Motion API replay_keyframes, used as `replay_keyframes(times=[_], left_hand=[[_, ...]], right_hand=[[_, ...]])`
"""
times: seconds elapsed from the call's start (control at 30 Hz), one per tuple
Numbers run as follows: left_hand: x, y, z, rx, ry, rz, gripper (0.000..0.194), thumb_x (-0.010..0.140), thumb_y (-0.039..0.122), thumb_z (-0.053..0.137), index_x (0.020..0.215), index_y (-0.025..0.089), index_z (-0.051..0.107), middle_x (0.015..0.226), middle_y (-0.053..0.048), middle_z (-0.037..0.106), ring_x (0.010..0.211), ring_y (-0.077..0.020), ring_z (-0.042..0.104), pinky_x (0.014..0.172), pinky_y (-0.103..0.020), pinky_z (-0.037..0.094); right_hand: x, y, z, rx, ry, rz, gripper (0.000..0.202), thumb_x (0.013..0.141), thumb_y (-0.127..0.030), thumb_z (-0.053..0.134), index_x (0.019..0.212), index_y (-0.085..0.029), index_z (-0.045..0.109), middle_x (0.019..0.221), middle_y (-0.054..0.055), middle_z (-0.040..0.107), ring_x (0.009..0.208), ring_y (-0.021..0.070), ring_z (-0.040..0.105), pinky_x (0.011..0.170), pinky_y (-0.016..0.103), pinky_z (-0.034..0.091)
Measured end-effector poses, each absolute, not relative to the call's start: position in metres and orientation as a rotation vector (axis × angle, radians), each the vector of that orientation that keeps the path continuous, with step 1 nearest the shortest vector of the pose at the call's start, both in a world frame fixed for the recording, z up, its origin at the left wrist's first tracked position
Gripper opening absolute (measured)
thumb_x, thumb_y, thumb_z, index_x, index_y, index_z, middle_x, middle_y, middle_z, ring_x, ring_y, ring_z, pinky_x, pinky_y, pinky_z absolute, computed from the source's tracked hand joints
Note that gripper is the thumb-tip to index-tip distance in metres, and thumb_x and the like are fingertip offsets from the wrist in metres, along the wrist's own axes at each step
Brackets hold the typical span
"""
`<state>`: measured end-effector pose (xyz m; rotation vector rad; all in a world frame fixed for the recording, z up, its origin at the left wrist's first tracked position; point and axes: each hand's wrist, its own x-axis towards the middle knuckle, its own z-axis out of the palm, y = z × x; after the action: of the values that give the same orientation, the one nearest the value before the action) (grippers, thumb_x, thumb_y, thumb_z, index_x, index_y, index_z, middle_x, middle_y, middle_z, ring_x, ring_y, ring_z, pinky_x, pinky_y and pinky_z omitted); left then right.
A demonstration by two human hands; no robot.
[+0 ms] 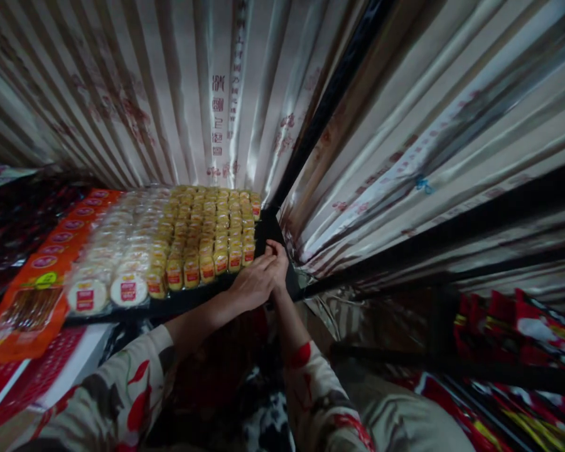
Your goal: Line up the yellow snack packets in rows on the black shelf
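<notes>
My left hand reaches over the right end of a dark shelf. Its fingers look stretched out and overlap my right hand. The right hand's visible fingers are loosely extended, bent a little at the tips. Nothing shows in either hand, though the undersides of both are hidden. Just left of the hands stand rows of small yellow wrapped snack packs with red labels. Farther left are rows of white round wrapped snacks, also with red labels.
An orange snack packet lies left of the rows, beside dark shiny packages. Pleated printed curtains hang behind, parted by a dark post. Red packets sit on a rack at lower right.
</notes>
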<state>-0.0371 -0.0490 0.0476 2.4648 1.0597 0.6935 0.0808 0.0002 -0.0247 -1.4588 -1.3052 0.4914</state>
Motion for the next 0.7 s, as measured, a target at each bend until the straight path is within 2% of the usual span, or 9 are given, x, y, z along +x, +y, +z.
replay_keyframes(times=[0.13, 0.23, 0.33, 0.4, 0.5, 0.7], left_hand=[[-0.063, -0.109, 0.032, 2.443, 0.906, 0.736, 0.041, 0.089, 0.019, 0.034, 0.127, 0.011, 0.047, 0.134, -0.013, 0.047, 0.127, -0.0212, 0.037, 0.109, -0.039, 0.032], [-0.085, -0.153, 0.011, 2.349, 0.906, 0.745, 0.039, 0.088, 0.017, 0.038, 0.126, 0.017, 0.048, 0.129, -0.01, 0.051, 0.123, -0.0207, 0.041, 0.103, -0.039, 0.039], [-0.1, -0.185, -0.01, 2.272, 0.913, 0.757, 0.042, 0.087, 0.014, 0.039, 0.127, 0.02, 0.047, 0.128, -0.01, 0.051, 0.121, -0.0204, 0.042, 0.1, -0.04, 0.042], [-0.107, -0.195, -0.018, 2.237, 0.919, 0.804, 0.043, 0.087, 0.013, 0.038, 0.129, 0.022, 0.045, 0.131, -0.011, 0.049, 0.123, -0.0203, 0.04, 0.101, -0.041, 0.041], [-0.111, -0.199, -0.022, 2.21, 0.966, 0.88, 0.044, 0.086, 0.014, 0.038, 0.129, 0.022, 0.045, 0.132, -0.011, 0.046, 0.126, -0.022, 0.037, 0.102, -0.044, 0.039], [-0.113, -0.203, -0.044, 1.92, 1.162, 0.843, 0.042, 0.08, 0.009, 0.037, 0.117, 0.019, 0.055, 0.118, -0.012, 0.057, 0.113, -0.0206, 0.049, 0.099, -0.041, 0.041]], right_hand=[[0.065, -0.071, -0.022, -1.446, -1.34, 0.479, 0.025, 0.085, -0.027, 0.042, 0.098, -0.017, 0.061, 0.096, 0.006, 0.061, 0.089, 0.0162, 0.057, 0.082, 0.03, 0.047], [0.052, -0.12, -0.036, -1.398, -1.483, 0.677, 0.027, 0.082, -0.017, 0.039, 0.095, -0.02, 0.063, 0.088, 0.003, 0.062, 0.08, 0.0143, 0.059, 0.073, 0.027, 0.048], [0.041, -0.15, -0.048, -1.373, -1.569, 0.715, 0.03, 0.078, -0.013, 0.04, 0.094, -0.022, 0.064, 0.098, 0.004, 0.062, 0.093, 0.0163, 0.058, 0.081, 0.029, 0.047], [0.034, -0.158, -0.048, -1.427, -1.567, 0.715, 0.031, 0.077, -0.011, 0.039, 0.091, -0.023, 0.065, 0.105, 0.005, 0.06, 0.098, 0.017, 0.056, 0.085, 0.029, 0.046], [0.026, -0.158, -0.042, -1.509, -1.595, 0.781, 0.033, 0.076, -0.009, 0.038, 0.09, -0.024, 0.065, 0.101, 0.004, 0.059, 0.092, 0.0164, 0.056, 0.082, 0.027, 0.046], [0.019, -0.157, -0.067, -1.622, -1.873, 0.981, 0.031, 0.075, -0.009, 0.042, 0.09, -0.021, 0.066, 0.092, 0.005, 0.064, 0.086, 0.0177, 0.059, 0.077, 0.027, 0.046]])
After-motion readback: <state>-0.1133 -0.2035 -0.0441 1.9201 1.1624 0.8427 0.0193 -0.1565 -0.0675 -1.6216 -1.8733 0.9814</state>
